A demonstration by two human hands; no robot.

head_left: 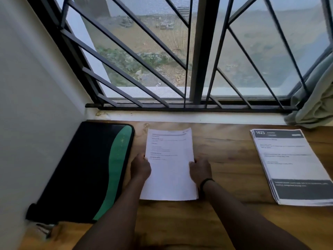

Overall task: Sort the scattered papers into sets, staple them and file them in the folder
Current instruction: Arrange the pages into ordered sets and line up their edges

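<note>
A white set of printed papers [169, 170] lies in the middle of the wooden table [225, 159]. My left hand [140, 167] grips its left edge and my right hand [200, 170] grips its right edge, thumbs on the sheet. A second stack of papers [290, 166] with dark bands and the number 1623 on top lies fanned at the right. A black and green folder [86, 174] lies shut at the left, against the wall. No stapler can be made out for certain.
A barred window [180, 60] runs along the back of the table, above a white sill. A curtain [317, 98] hangs at the far right. The wall [27, 105] bounds the left side. A small dark object [46, 230] lies below the folder.
</note>
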